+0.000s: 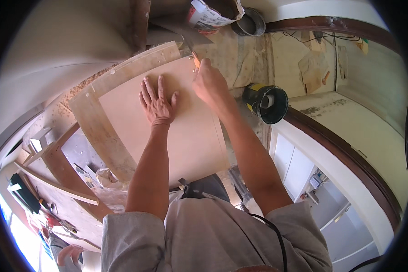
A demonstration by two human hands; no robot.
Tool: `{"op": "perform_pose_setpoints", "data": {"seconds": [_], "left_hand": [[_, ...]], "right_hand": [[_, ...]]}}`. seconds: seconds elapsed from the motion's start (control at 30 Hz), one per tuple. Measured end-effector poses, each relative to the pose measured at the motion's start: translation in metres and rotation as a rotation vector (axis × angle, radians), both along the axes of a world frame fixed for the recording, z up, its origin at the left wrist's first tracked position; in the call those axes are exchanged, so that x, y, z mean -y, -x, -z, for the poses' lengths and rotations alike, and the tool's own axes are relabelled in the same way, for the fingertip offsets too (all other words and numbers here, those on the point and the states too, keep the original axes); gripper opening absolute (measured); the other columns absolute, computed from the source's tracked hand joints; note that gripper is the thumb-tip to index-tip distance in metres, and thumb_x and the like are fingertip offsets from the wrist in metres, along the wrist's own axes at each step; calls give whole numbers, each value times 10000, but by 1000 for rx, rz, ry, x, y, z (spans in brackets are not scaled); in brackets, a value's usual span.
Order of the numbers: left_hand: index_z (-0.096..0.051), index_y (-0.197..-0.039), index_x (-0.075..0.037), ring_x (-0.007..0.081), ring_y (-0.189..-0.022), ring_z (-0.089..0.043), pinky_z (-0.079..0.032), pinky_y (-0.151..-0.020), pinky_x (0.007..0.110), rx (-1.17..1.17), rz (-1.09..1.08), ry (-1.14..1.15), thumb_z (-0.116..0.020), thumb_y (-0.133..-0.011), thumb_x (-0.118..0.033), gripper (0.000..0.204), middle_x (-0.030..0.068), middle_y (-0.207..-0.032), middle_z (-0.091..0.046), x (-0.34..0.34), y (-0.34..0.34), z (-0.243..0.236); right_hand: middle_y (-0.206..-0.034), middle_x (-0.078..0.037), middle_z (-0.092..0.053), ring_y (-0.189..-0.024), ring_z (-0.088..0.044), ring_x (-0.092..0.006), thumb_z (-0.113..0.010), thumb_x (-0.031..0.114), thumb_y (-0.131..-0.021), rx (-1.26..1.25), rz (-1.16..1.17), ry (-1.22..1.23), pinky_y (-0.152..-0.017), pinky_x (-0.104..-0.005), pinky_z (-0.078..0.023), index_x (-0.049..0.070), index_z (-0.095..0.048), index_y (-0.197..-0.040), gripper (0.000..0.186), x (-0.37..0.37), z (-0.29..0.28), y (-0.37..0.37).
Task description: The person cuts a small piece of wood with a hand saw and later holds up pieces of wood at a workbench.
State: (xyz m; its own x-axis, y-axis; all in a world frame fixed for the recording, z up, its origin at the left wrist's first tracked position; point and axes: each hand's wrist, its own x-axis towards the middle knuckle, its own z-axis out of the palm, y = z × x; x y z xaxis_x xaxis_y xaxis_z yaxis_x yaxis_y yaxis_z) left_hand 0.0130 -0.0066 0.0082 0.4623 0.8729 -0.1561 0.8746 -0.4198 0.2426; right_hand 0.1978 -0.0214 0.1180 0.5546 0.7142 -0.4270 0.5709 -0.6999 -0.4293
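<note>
A tan, thin board [186, 131] lies in front of me over a larger, paler board [93, 115]. My left hand [158, 102] rests flat on its upper part, fingers spread. By the board's far right corner, my right hand [211, 84] is closed around an orange-handled saw [196, 60]. The saw's long, narrow blade points away from me and looks blurred. A thin line runs along the board's right side, close to the edge. My right fingers are partly hidden behind the back of the hand.
A black bucket [265, 104] stands right of my right forearm. Farther off are an opened bag [213, 16] and a dark bucket [249, 22]. Wooden frame pieces [63, 174] and tools [59, 220] lie left. Another person's arm [70, 251] shows at lower left.
</note>
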Motion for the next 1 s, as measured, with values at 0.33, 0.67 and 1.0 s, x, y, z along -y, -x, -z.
{"op": "perform_pose_setpoints", "data": {"seconds": [0.33, 0.67, 1.0], "left_hand": [[-240, -1616, -290, 350, -1554, -132, -130, -1232, 514, 16, -42, -7, -513, -942, -611, 795, 187, -1675, -151, 1, 15, 3], [-248, -1615, -271, 347, -1555, -130, -130, -1228, 521, 40, -14, -19, -519, -939, -608, 802, 196, -1674, -150, 1, 2, 4], [-243, -1614, -283, 362, -1549, -147, -144, -1224, 526, 34, -17, -6, -524, -933, -615, 809, 197, -1674, -148, 4, 2, -1]], "right_hand": [[-822, -305, -644, -778, -633, -512, -538, 158, -994, -45, 4, -12, -690, -577, -499, 26, -446, -1094, 189, 131, -79, 54], [-803, -315, -645, -770, -648, -512, -542, 181, -994, -43, 20, -47, -653, -560, -515, 23, -456, -1089, 203, 29, -14, 5], [-900, -321, -660, -831, -645, -518, -532, 170, -996, -115, 66, 45, -717, -586, -503, 28, -456, -1121, 204, 76, -25, 22]]}}
